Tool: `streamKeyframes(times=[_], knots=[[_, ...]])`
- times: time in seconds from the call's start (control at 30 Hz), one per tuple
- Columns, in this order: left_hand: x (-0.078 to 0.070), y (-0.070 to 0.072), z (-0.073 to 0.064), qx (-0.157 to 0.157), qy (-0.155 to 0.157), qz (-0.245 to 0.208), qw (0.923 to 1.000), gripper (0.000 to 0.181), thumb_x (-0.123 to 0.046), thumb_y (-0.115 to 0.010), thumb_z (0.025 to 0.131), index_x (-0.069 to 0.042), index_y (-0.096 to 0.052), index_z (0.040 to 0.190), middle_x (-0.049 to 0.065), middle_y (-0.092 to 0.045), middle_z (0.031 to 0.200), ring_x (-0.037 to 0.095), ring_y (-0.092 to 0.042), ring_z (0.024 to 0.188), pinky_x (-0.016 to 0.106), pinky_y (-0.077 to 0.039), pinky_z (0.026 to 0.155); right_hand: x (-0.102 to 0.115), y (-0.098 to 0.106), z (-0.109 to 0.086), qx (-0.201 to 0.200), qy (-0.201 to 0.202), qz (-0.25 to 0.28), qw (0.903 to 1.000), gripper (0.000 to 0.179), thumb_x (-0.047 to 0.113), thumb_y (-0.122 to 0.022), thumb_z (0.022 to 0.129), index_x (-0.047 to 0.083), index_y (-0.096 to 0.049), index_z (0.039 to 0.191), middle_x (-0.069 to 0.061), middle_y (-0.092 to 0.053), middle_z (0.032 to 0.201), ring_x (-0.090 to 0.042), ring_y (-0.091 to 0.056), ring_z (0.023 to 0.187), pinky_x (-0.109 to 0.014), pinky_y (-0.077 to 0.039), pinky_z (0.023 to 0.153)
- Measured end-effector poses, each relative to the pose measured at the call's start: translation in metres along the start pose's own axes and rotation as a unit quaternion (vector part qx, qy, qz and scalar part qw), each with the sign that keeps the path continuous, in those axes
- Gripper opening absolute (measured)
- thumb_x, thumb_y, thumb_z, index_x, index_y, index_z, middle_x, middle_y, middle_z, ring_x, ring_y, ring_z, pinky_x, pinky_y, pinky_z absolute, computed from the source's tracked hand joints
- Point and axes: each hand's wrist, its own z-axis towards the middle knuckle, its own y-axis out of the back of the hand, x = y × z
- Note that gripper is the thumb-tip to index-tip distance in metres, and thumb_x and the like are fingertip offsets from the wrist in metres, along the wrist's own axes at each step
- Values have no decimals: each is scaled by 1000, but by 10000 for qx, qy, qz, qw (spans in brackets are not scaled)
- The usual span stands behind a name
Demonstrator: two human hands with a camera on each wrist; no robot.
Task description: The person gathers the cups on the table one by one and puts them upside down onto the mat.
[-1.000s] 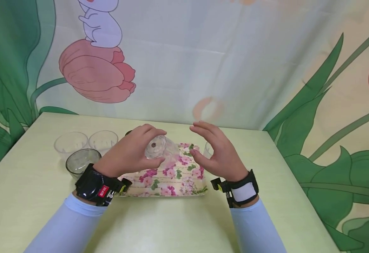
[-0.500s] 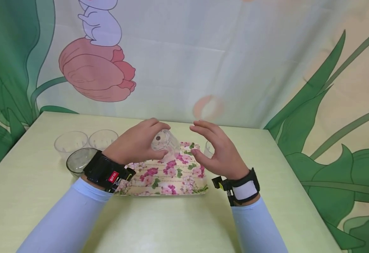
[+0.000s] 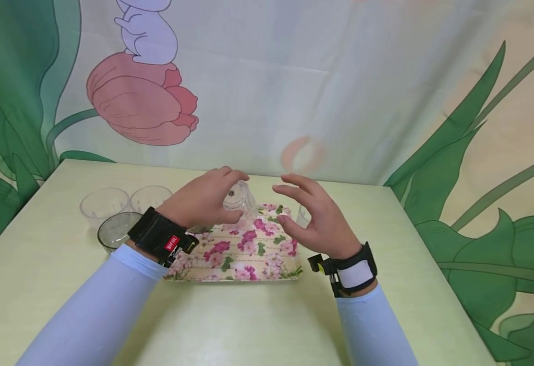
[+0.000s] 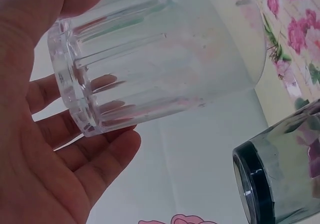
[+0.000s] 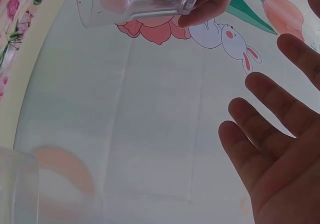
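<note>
My left hand [image 3: 202, 198] grips a clear plastic cup [image 3: 244, 201] near its fluted base, thumb on one side and fingers on the other. The cup is upside down, its base up and its rim toward the flowered tray [image 3: 248, 262]. In the left wrist view, a dark-tinted cup [image 4: 287, 171] stands base up beside it, over the tray's pattern; my left hand mostly covers it in the head view. My right hand [image 3: 314, 218] hovers at the tray's right side, fingers spread and holding nothing. Behind it shows part of another clear cup [image 3: 303, 217].
On the left of the pale table [image 3: 221, 325] stand two clear cups, a left one [image 3: 104, 203] and a right one [image 3: 150, 198], with a grey-tinted cup [image 3: 117, 231] in front. A printed curtain [image 3: 248, 101] hangs behind the table's far edge.
My left hand has carried the clear cup a little forward and to the right over the tray, and the cup's base has tipped farther upward. My right hand has stayed nearly still.
</note>
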Motion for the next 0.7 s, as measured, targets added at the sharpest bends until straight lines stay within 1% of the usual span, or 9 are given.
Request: streamKeyframes(times=[0.17, 0.4, 0.53, 0.7], knots=[[0, 0, 5, 72, 61, -15, 10000, 76, -43, -76, 83, -14, -45, 146, 7, -55, 134, 20, -58, 107, 37, -56, 91, -1, 1, 0, 65, -77, 5, 9999, 52, 28, -72, 88, 17, -60, 137, -9, -50, 147, -27, -47, 136, -51, -45, 106], [2, -5, 9, 211, 206, 16, 9996, 77, -45, -77, 84, -16, -45, 147, 7, -55, 135, 21, -59, 108, 39, -56, 91, -1, -1, -2, 105, -182, 23, 9998, 53, 30, -71, 89, 17, -59, 139, -8, -50, 147, -25, -46, 137, -50, -45, 107], [4, -7, 10, 298, 300, 57, 9991, 76, -45, -77, 84, -17, -45, 147, 8, -55, 136, 22, -60, 109, 41, -56, 93, -2, -2, -3, 135, -171, 13, 9998, 54, 28, -71, 88, 16, -58, 140, -9, -51, 147, -26, -47, 136, -50, -45, 107], [7, -9, 14, 370, 262, 72, 9989, 74, -42, -77, 86, -15, -46, 147, 9, -55, 134, 23, -61, 105, 42, -56, 91, -3, -3, -1, 120, -97, -30, 9999, 54, 30, -70, 89, 16, -58, 140, -9, -51, 147, -25, -47, 136, -49, -45, 108]])
